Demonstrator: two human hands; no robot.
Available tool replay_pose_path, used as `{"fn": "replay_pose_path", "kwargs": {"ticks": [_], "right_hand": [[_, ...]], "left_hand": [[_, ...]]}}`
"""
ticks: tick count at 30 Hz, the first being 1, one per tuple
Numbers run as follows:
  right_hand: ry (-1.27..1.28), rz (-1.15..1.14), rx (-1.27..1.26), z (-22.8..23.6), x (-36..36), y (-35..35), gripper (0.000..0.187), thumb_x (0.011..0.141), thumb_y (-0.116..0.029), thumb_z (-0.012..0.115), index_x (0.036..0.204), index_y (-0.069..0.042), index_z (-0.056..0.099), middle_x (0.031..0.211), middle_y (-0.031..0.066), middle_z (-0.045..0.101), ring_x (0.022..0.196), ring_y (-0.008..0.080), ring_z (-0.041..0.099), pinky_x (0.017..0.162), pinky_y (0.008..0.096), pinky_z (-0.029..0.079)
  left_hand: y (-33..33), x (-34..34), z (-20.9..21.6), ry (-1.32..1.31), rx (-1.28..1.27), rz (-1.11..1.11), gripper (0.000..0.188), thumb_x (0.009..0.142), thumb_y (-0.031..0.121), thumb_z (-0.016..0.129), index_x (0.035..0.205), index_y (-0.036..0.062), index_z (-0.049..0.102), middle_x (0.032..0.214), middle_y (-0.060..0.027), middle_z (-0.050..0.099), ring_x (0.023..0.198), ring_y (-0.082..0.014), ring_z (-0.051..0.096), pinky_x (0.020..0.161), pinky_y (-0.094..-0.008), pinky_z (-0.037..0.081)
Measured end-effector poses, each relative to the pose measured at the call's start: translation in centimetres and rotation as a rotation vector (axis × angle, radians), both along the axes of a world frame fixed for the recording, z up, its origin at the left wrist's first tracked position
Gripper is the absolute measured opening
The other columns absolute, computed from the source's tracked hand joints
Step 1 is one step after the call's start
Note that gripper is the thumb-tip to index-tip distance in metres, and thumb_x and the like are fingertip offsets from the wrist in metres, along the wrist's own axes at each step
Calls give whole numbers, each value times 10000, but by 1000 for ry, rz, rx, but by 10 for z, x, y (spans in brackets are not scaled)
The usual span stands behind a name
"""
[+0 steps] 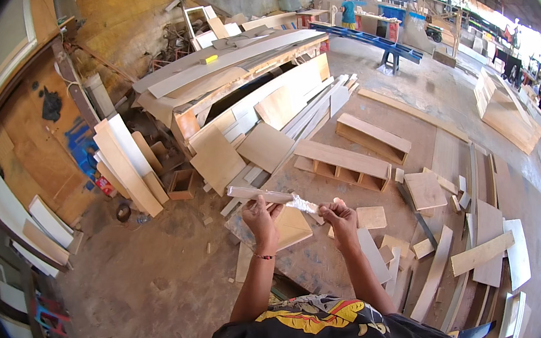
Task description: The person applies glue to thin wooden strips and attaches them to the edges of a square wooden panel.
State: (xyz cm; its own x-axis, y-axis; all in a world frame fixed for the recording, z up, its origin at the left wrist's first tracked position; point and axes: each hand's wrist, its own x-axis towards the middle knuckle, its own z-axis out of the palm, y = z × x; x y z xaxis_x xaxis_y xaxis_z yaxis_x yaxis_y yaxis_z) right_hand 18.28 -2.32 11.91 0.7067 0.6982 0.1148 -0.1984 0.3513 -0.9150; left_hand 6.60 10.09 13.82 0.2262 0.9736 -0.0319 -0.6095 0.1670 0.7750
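Observation:
A narrow, flat strip (240,193), pale and wood-like, is held up in front of me, running from upper left to lower right. My left hand (261,221) is closed round its middle, the thumb up along it. Crumpled white wrapping (301,203), like plastic or tape, covers part of the strip between my hands. The fingers of my right hand (339,217) pinch the right end, just past the wrapping. Below the strip lie a thin wooden panel (294,228) and a small square board (371,217).
Wooden box frames (343,164) lie ahead on the low work surface. Boards and offcuts (483,253) are scattered at right. A cluttered workbench (239,66) stands beyond, with leaning planks (126,165) at left. Farther off, a person (349,12) stands near a blue metal beam (369,39).

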Motion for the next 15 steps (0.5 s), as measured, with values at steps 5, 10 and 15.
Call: {"fn": "replay_pose_path", "kwargs": {"ticks": [5, 10, 15], "right_hand": [[41, -10, 44, 1, -6, 2, 79, 771, -56, 611, 809, 10, 630, 712, 11, 586, 620, 57, 489, 586, 188, 372], [21, -55, 33, 7, -8, 8, 92, 764, -74, 625, 812, 6, 630, 736, 14, 589, 650, 65, 501, 598, 195, 383], [16, -10, -24, -2, -4, 2, 104, 770, -47, 616, 834, 34, 605, 762, 51, 631, 688, 96, 567, 632, 206, 410]], "left_hand": [[4, -13, 1, -1, -20, 9, 243, 878, 109, 454, 1024, -61, 360, 939, -184, 544, 770, -268, 612, 662, -340, 558], [-5, -12, 1, 18, -23, 9, 239, 880, 113, 456, 1020, -57, 365, 942, -188, 542, 789, -270, 609, 673, -339, 554], [4, -13, 1, 3, -11, 39, 241, 879, 115, 460, 1033, -50, 377, 939, -173, 549, 777, -259, 611, 664, -332, 554]]}}
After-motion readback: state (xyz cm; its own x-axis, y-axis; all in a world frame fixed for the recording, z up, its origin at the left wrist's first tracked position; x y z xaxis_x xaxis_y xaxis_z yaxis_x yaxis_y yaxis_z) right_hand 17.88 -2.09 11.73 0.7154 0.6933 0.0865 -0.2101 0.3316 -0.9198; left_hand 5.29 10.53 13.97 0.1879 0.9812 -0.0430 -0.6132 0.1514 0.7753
